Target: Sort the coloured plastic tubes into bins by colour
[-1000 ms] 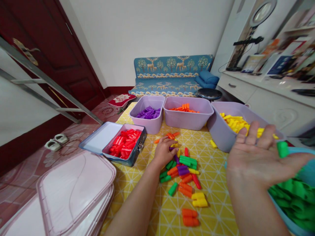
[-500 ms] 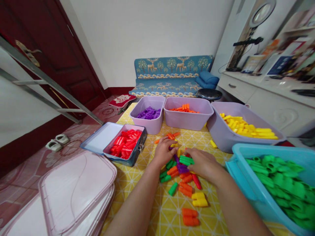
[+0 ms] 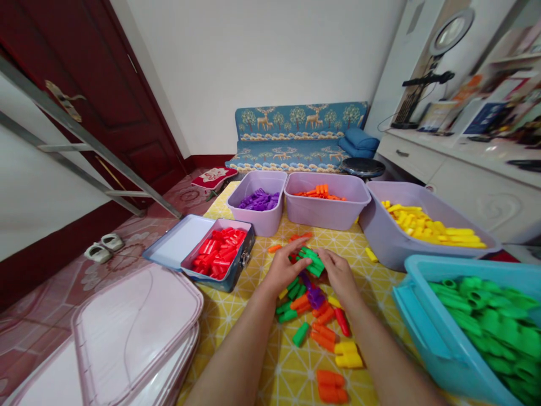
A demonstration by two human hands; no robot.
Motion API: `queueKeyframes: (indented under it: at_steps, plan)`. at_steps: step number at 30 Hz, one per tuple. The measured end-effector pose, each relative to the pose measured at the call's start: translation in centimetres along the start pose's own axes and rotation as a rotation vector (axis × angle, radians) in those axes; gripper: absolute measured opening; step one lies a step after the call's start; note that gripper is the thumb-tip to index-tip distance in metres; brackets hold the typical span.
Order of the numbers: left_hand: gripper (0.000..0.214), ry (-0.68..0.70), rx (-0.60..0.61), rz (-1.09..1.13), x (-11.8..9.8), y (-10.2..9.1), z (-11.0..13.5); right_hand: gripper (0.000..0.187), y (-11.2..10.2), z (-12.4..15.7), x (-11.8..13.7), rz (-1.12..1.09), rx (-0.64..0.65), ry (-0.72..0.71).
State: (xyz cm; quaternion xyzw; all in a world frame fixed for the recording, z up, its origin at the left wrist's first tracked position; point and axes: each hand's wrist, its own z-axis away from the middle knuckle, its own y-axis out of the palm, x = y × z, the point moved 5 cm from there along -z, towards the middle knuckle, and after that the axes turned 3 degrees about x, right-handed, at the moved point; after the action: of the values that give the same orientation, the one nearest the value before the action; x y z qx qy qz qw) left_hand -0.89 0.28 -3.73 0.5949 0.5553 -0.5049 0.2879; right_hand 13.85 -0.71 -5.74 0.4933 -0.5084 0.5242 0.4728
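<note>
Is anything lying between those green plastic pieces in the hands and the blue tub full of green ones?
Nothing visible does. Both hands, left hand and right hand, hold the green plastic pieces; only bare yellow tablecloth separates them from the blue plastic tub.

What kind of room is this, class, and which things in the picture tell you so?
Probably a living room at home: a patterned sofa against the far wall, slippers on the tiled floor beside a wooden door, and a white cabinet holding books.

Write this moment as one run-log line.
left hand: on green pieces | right hand: same green pieces | nearby: mixed pile, blue bin
</note>
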Motion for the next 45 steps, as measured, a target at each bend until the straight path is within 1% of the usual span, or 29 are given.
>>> queueKeyframes:
  at_steps: [3,7,9,13,15,18,23,26,28,30,32,33,35,36,37,39,40,41,43,45]
  plan:
    - [0.031,-0.032,-0.049,-0.058,0.6,-0.2,-0.1,0.041,0.2,0.2,-0.4,-0.089,-0.007,0.043]
    - [0.027,-0.07,-0.113,-0.002,1.4,-0.5,-0.1,0.04,0.1,0.2,-0.4,-0.146,-0.002,-0.006]
    - [0.026,-0.074,-0.133,0.031,1.7,-0.7,-0.1,0.036,-0.4,0.1,-0.5,-0.176,-0.043,-0.021]
    - [0.025,-0.095,-0.173,0.107,1.9,-0.9,-0.1,0.033,-1.5,0.1,-0.7,-0.201,-0.167,-0.052]
    - [0.023,-0.102,-0.156,0.152,1.9,-0.8,-0.1,0.033,-1.9,0.1,-0.8,-0.169,-0.208,-0.077]
    - [0.019,-0.103,-0.136,0.192,1.8,-0.6,-0.1,0.036,-2.1,0.1,-0.8,-0.061,-0.232,-0.106]
    - [0.026,-0.139,-0.177,0.132,1.7,-0.8,0.0,0.046,-2.2,0.1,-0.5,0.175,-0.207,-0.124]
    - [0.03,-0.176,-0.184,0.105,1.9,-1.0,0.0,0.044,-2.2,0.2,-0.4,0.235,-0.207,-0.154]
    - [0.027,-0.16,-0.222,0.092,2.0,-1.3,0.0,0.041,-2.2,0.4,-0.3,0.245,-0.22,-0.168]
    - [0.023,-0.111,-0.29,0.047,2.1,-1.8,-0.1,0.038,-2.0,0.6,0.1,0.245,-0.216,-0.186]
    - [0.022,-0.087,-0.362,0.01,2.3,-2.4,0.0,0.033,-1.4,1.0,1.1,0.279,-0.169,-0.256]
    - [0.023,-0.096,-0.389,0.012,2.5,-2.6,0.0,0.03,-0.9,1.3,1.8,0.319,-0.121,-0.322]
    - [0.026,-0.145,-0.416,0.062,3.1,-2.9,0.0,0.023,0.4,1.9,3.3,0.445,0.016,-0.488]
    - [0.027,-0.169,-0.42,0.096,3.3,-2.9,0.0,0.025,1.2,2.3,3.9,0.519,0.099,-0.561]
    - [0.028,-0.187,-0.423,0.127,3.5,-2.9,0.0,0.032,2.0,2.6,4.2,0.592,0.181,-0.611]
    - [0.029,-0.199,-0.421,0.174,3.6,-2.9,0.0,0.055,3.1,3.0,4.2,0.72,0.314,-0.631]
    - [0.03,-0.198,-0.417,0.191,3.6,-2.9,0.0,0.063,3.5,3.1,4.0,0.77,0.358,-0.613]
    - [0.031,-0.195,-0.411,0.205,3.6,-2.8,0.0,0.067,3.7,3.2,3.8,0.807,0.386,-0.593]
    - [0.032,-0.193,-0.401,0.223,3.5,-2.7,-0.1,0.061,3.8,3.2,3.6,0.834,0.395,-0.574]
    - [0.034,-0.199,-0.397,0.23,3.5,-2.6,-0.1,0.049,3.7,3.1,3.7,0.811,0.36,-0.577]
